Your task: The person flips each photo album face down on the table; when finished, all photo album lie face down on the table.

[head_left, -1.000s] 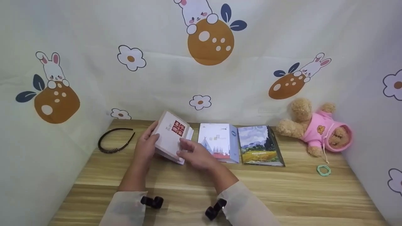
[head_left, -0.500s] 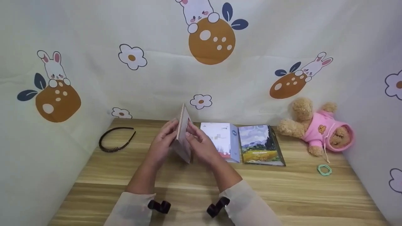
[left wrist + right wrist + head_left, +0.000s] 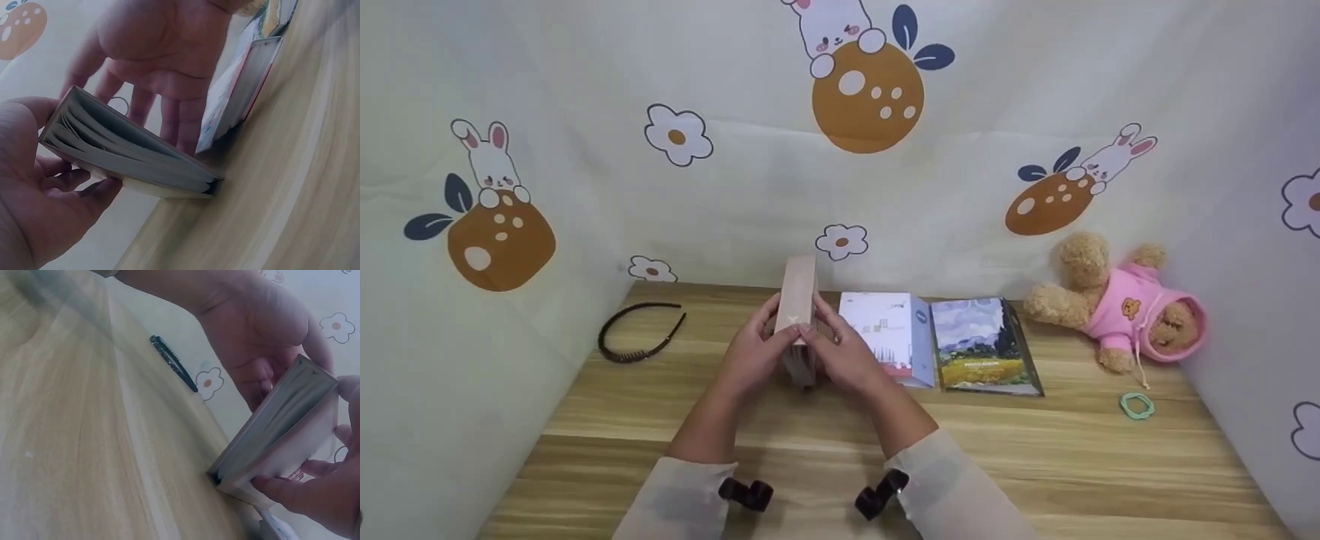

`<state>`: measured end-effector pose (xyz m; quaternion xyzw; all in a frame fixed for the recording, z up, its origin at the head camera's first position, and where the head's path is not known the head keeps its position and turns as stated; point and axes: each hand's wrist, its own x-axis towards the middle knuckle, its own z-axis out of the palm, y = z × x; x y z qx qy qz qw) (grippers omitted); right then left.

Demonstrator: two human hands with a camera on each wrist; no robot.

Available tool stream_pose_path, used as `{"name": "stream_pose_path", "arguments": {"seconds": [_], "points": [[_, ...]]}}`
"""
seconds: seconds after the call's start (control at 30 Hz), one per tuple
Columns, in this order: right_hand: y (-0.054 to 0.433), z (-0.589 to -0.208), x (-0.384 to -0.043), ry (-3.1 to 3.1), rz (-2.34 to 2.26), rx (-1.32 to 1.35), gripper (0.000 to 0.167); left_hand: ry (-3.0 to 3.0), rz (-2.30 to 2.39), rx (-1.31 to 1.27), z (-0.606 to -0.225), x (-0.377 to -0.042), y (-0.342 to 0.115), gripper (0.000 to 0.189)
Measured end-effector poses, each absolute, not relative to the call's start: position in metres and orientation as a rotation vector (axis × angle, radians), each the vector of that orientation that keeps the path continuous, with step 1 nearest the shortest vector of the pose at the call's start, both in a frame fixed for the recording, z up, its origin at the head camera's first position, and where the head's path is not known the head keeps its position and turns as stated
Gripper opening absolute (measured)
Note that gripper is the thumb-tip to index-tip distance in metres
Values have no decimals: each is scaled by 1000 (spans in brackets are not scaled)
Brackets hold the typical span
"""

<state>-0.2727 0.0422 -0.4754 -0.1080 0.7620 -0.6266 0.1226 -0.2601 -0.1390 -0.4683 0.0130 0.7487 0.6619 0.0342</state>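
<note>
A thick pale book (image 3: 799, 292) stands on edge between both hands, its spine facing me. My left hand (image 3: 754, 341) holds it from the left and my right hand (image 3: 844, 349) from the right, the thumbs meeting on the spine. In the left wrist view, the page edges of the book (image 3: 135, 152) show slightly fanned between the covers. A red patch on its cover peeks out beside the fingers of my right hand (image 3: 320, 495) in the right wrist view. Its lower end is close to the tabletop; whether it touches, I cannot tell.
Right of the hands lie a white-and-blue book (image 3: 877, 330) and a book with a painted landscape (image 3: 979, 345). A black headband (image 3: 619, 352) is at the left. A teddy bear in a pink hoodie (image 3: 1125, 307) and a green hair tie (image 3: 1137, 406) are at the right.
The book has turned from showing its front cover to showing its spine. My left hand has moved right and both hands now grip opposite sides of it.
</note>
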Motion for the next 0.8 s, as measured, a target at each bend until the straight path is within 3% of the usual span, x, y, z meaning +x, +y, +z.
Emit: {"name": "stream_pose_path", "arguments": {"seconds": [0.3, 0.5, 0.8], "points": [[44, -472, -274, 2171, -1886, -385, 66, 2314, 1977, -17, -462, -259, -143, 68], [50, -463, -276, 2267, -2019, -340, 57, 2265, 1973, 76, -465, -259, -143, 63], [50, -470, -280, 2144, -2139, -279, 65, 2514, 1755, 132, -472, -259, -143, 65]]}}
